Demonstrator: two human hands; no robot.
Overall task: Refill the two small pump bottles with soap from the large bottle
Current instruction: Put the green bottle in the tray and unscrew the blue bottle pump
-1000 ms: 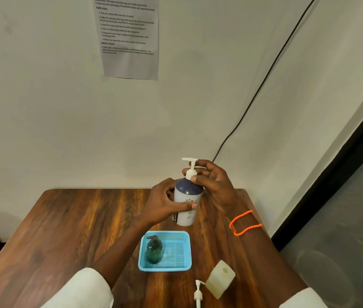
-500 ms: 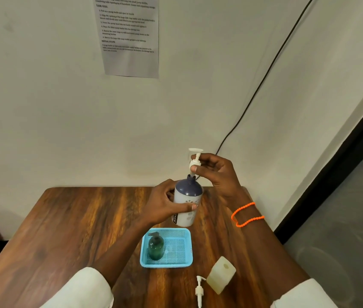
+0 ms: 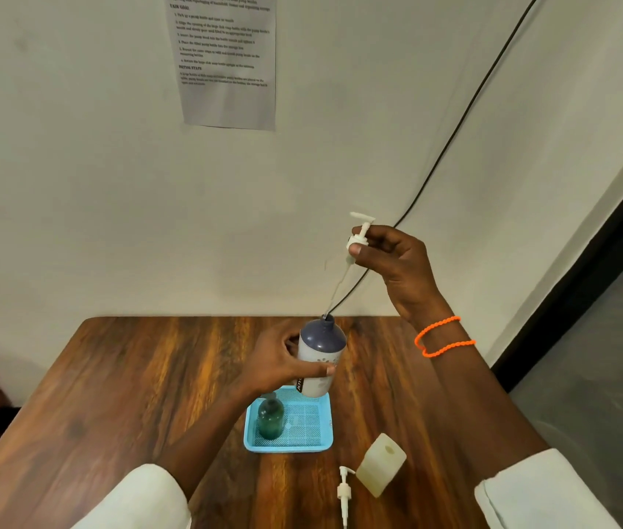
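While my left hand [image 3: 279, 362] grips the large bottle [image 3: 320, 357], label too blurry to read, my right hand [image 3: 390, 261] pinches its pump [image 3: 360, 232]; wall sheet [image 3: 225, 59] reads "TASK GOAL".

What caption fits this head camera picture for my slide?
Right hand lifts white pump head from blue-topped large bottle held by left hand.

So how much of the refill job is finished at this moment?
Done: cream bottle lies uncapped, its pump beside it; green bottle stands in the tray. In hand: left hand grips the large bottle; right hand lifts its pump head. Left: pouring, recapping.
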